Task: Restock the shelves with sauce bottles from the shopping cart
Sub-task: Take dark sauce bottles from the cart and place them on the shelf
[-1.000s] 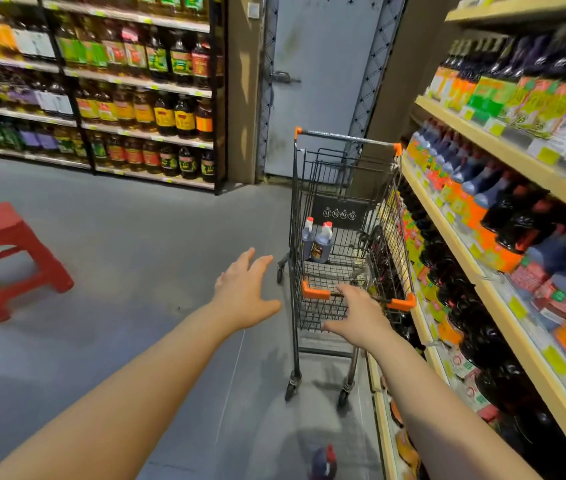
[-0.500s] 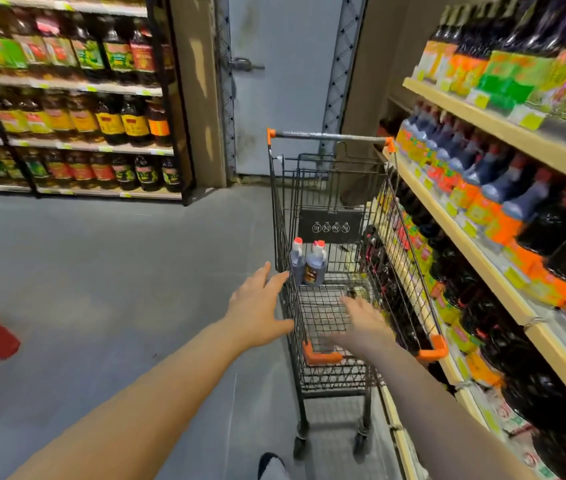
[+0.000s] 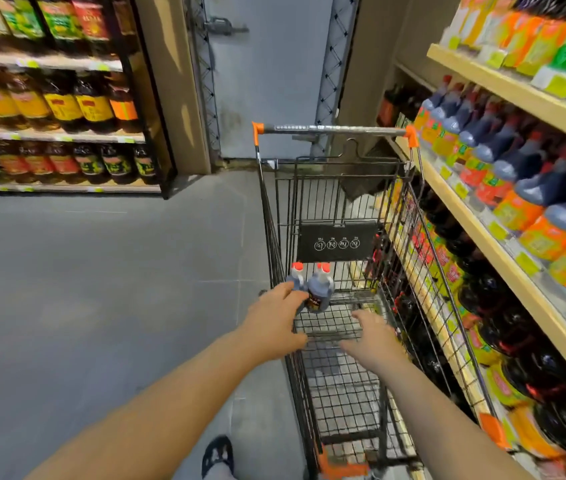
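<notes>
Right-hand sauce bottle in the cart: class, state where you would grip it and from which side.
Grip the right-hand sauce bottle round its narrow neck under the red cap, probably from above and its right. It stands upright in the cart, the other bottle close on its left; the right hand is open on the free side.

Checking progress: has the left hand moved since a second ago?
Yes. The left hand has gone forward, from short of the cart to the two bottles inside.
</notes>
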`<state>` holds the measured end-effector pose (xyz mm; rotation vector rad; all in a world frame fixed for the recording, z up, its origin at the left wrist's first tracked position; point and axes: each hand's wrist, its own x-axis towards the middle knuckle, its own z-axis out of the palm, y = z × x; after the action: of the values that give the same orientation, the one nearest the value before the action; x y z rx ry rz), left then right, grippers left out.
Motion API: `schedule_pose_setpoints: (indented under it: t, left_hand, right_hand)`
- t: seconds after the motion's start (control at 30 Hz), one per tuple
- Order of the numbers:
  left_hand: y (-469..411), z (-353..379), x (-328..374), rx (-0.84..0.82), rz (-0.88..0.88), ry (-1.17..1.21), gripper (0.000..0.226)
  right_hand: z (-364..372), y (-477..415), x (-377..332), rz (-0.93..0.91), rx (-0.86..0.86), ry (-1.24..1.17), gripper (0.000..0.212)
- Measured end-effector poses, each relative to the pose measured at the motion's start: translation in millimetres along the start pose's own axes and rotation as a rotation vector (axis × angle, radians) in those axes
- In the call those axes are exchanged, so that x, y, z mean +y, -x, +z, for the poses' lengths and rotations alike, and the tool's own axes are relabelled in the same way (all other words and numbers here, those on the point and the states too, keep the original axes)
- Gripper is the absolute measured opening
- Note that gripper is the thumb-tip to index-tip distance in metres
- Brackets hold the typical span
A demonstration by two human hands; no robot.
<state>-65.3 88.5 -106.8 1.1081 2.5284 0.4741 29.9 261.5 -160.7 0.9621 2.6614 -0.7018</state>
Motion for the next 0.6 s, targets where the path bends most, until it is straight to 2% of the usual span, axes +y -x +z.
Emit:
schedule_pose_setpoints:
  t: [0.2,0.4,0.5,0.6]
  left_hand:
    - [-98,0,-38,-0.176,0.218,-0.216,0.068]
    - [-180,4,-77,-0.36,0.295,-0.155,0.072]
    - [-217,18,-88,-0.442,0.244,-0.016,0.072]
    - [-252,39,-89,-0.562,0.003,0.286,0.074]
  right_hand:
    - [2,-67,-17,0.109,-0.127,0.112,0.081]
    - [9,-124,-29,0.266,-0.22,0.155,0.072]
    - [15,-147,-28,0.306,-0.239,0.168,0.073]
    - [20,-171,-21,0.346,-0.249,0.139,0.075]
